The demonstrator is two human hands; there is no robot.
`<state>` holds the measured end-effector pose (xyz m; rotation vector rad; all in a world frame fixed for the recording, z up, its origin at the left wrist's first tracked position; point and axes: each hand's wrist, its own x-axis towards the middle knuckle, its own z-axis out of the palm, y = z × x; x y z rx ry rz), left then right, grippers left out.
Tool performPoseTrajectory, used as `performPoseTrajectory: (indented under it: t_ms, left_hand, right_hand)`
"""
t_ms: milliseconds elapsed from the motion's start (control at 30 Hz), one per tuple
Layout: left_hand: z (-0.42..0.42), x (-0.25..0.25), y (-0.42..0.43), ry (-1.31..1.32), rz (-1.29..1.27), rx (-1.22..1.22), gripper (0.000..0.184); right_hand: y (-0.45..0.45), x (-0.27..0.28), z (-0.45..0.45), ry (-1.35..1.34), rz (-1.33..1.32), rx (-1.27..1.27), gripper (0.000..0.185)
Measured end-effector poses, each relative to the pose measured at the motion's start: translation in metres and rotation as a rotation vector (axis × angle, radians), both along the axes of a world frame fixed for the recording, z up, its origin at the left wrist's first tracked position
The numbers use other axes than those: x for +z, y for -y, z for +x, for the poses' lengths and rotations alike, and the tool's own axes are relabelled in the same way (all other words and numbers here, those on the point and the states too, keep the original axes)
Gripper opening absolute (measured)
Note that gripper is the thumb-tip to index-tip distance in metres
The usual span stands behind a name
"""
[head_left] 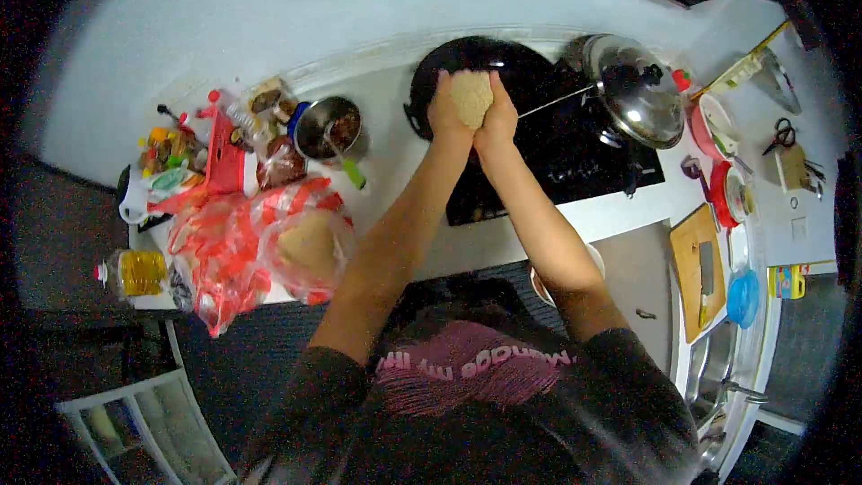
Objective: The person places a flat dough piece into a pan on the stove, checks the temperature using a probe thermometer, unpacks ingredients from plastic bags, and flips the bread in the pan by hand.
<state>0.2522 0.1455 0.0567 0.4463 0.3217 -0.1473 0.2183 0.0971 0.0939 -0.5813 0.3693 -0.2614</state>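
A pale, flattened piece that looks like dough [471,99] is held up between both hands over the near part of a black wok [521,61]. My left hand [444,115] grips its left edge, and my right hand [499,117] grips its right edge. The heels of the two hands meet beneath it. The wok stands on a black stovetop [557,166]. A thin metal handle [557,101] shows just right of my right hand. Whatever lies in the wok behind the hands is hidden.
A lidded pot [633,94] stands right of the wok. To the left are a metal bowl [328,128] with a green-handled utensil, red-striped bags [220,242] and an oil bottle [139,273]. A cutting board with a knife [690,260] lies at the right.
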Motion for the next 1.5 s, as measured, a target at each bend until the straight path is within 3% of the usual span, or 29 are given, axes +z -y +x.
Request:
performPoseTrajectory:
  t_ms: [67, 133, 233, 367, 467, 533, 600, 633, 667, 733, 767, 833, 867, 933, 967, 1000, 1067, 1100, 1133, 1167, 1200, 1233, 1300, 1333, 1367, 1400, 1433, 1500]
  left_hand:
    - [0.014, -0.013, 0.029, -0.117, 0.047, 0.010, 0.035]
    - [0.027, -0.004, 0.041, 0.030, 0.846, -0.234, 0.034]
    - [0.035, 0.001, 0.044, 0.246, 2.047, -0.577, 0.036]
    - [0.048, -0.009, 0.022, 0.667, 2.176, -0.495, 0.049]
    - [0.077, -0.009, 0.026, 0.646, 2.140, -0.573, 0.049]
    - [0.076, 0.012, 0.034, 0.261, 1.457, -0.494, 0.042]
    - [0.077, 0.038, 0.040, -0.077, 0.759, -0.380, 0.039]
    - [0.102, 0.007, 0.034, 0.156, 0.901, -0.537, 0.037]
    - [0.128, -0.024, 0.028, 0.408, 1.026, -0.641, 0.036]
    - [0.076, 0.050, 0.031, 0.063, 0.987, -0.772, 0.033]
    - [0.068, 0.059, 0.031, 0.105, 1.140, -0.746, 0.024]
    - [0.079, 0.016, 0.032, 0.212, 1.093, -0.779, 0.020]
    - [0.081, 0.000, 0.033, 0.259, 1.061, -0.794, 0.020]
    - [0.069, 0.006, 0.030, 0.279, 1.308, -0.872, 0.020]
    - [0.064, 0.005, 0.029, 0.401, 1.277, -0.886, 0.018]
    - [0.043, 0.022, 0.020, 0.282, 0.987, -0.867, 0.018]
    - [0.046, 0.003, 0.013, 0.370, 1.029, -0.792, 0.018]
    - [0.050, 0.002, 0.005, 0.483, 1.075, -0.762, 0.020]
    - [0.041, 0.018, -0.008, 0.592, 1.119, -0.727, 0.024]
    - [0.026, 0.025, -0.028, 0.692, 1.241, -0.603, 0.032]
    - [-0.015, 0.062, -0.060, 0.535, 0.847, -0.571, 0.033]
    - [-0.040, 0.078, -0.091, 0.558, 0.722, -0.475, 0.034]
    - [-0.085, 0.098, -0.167, 0.658, 0.661, -0.322, 0.031]
    - [-0.094, 0.082, -0.209, 0.675, 0.598, -0.295, 0.033]
    - [-0.118, 0.070, -0.250, 0.723, 0.762, -0.157, 0.037]
    - [-0.145, 0.061, -0.290, 1.010, 1.576, 0.105, 0.029]
    - [-0.165, 0.037, -0.318, 1.003, 1.723, 0.191, 0.028]
    - [-0.191, -0.035, -0.359, 0.953, 1.902, 0.208, 0.024]
  right_hand:
    - [0.030, -0.042, 0.027, -0.090, 0.002, -0.031, 0.026]
    - [0.054, -0.085, 0.058, -0.202, 0.028, -0.034, 0.022]
    - [0.082, -0.104, 0.080, -0.338, -0.381, 0.093, 0.022]
    - [0.123, -0.123, 0.123, -0.248, -0.476, 0.422, 0.017]
    - [0.137, -0.140, 0.168, -0.288, -0.938, 0.517, 0.023]
    - [0.121, -0.014, 0.102, -0.399, -0.617, 0.406, 0.015]
    - [0.114, 0.029, 0.085, -0.409, -0.585, 0.416, 0.018]
    - [0.116, 0.035, 0.084, -0.404, -0.642, 0.450, 0.021]
    - [0.119, 0.036, 0.084, -0.395, -0.770, 0.499, 0.025]
    - [0.138, -0.021, 0.116, -0.317, -1.543, 0.619, 0.031]
    - [0.139, -0.025, 0.117, -0.315, -1.737, 0.576, 0.028]
    - [0.135, -0.023, 0.116, -0.313, -2.108, 0.460, 0.023]
    - [0.130, -0.019, 0.102, -0.328, -2.058, 0.415, 0.025]
    - [0.116, -0.005, 0.075, -0.337, -1.961, 0.306, 0.029]
    - [0.112, -0.007, 0.077, -0.427, -1.932, 0.381, 0.030]
    - [0.114, -0.020, 0.081, -0.420, -1.877, 0.343, 0.028]
    - [0.107, -0.025, 0.078, -0.474, -1.962, 0.497, 0.031]
    - [0.123, -0.052, 0.095, -0.397, -2.173, 0.547, 0.031]
    - [0.108, -0.033, 0.082, -0.303, -2.382, 0.604, 0.030]
    - [0.100, -0.018, 0.059, -0.392, -2.359, 0.410, 0.026]
    - [0.096, 0.000, 0.052, -0.483, -2.306, 0.540, 0.023]
    - [0.080, 0.017, 0.029, -0.414, -2.342, 0.370, 0.021]
    - [0.048, 0.033, -0.005, -0.167, -2.072, 0.301, 0.022]
    - [0.017, 0.052, -0.036, -0.076, -1.905, 0.279, 0.022]
    - [-0.011, 0.047, -0.057, 0.018, -1.793, 0.282, 0.023]
    - [-0.042, 0.043, -0.076, 0.109, -1.686, 0.261, 0.024]
    - [-0.083, 0.043, -0.103, 0.160, -1.484, 0.355, 0.024]
    - [-0.152, 0.015, -0.133, 0.223, -1.371, 0.538, 0.021]
